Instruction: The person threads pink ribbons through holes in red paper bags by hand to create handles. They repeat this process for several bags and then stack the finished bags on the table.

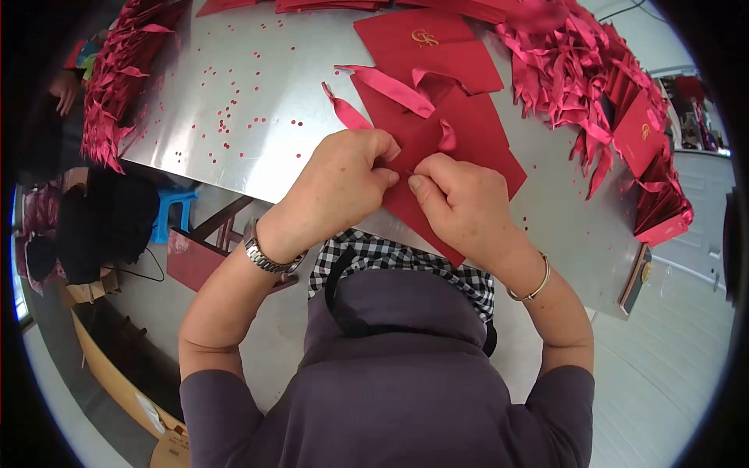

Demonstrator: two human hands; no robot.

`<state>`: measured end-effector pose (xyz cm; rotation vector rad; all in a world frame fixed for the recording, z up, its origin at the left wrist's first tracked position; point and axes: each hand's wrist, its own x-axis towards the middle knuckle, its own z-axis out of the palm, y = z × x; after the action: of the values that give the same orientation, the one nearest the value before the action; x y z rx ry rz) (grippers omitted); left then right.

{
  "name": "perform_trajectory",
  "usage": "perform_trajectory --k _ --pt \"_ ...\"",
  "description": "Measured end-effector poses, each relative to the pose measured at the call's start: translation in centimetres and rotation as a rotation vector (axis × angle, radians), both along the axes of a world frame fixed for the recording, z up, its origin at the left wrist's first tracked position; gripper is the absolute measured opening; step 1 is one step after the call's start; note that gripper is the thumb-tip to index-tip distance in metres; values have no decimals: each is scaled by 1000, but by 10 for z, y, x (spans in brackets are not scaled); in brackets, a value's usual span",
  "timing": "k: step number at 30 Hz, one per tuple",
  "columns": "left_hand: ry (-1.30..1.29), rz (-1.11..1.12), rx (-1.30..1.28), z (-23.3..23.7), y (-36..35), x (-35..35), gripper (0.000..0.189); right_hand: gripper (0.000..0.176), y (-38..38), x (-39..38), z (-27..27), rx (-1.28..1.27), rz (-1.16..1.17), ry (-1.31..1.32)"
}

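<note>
in the head view a red card (468, 125) at the near edge of the counter (234, 70) is pinched by the closed left hand (343, 183) and right hand (460, 199) at its pink ribbon (447, 136), which might be pulled loose, or the card creased, by a hard tug; a gold emblem (425, 37) farther back cannot be read.

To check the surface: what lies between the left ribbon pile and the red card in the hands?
In the head view, only metal table sprinkled with tiny red dots lies between ribbon pile and red card.
</note>
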<state>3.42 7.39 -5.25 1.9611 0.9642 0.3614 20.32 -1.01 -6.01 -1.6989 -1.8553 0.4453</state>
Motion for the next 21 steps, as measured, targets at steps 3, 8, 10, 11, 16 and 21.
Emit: perform_trajectory --k 3,8,10,11,16,21 --pt "-43 48 -100 0 -3 0 17 18 3 -2 4 -28 -7 -1" --pt "-66 51 -27 -2 -4 0 18 20 14 2 16 -270 -1 84" --pt "-66 40 39 -3 -6 0 18 19 21 3 21 -292 40 7" --pt "-62 15 121 -5 -6 1 17 18 25 3 25 -309 83 -69" --pt "42 -133 410 1 6 10 9 13 32 -13 49 -290 211 -451" --pt "16 -189 137 10 30 12 20 11 30 0 41 -141 219 -593"
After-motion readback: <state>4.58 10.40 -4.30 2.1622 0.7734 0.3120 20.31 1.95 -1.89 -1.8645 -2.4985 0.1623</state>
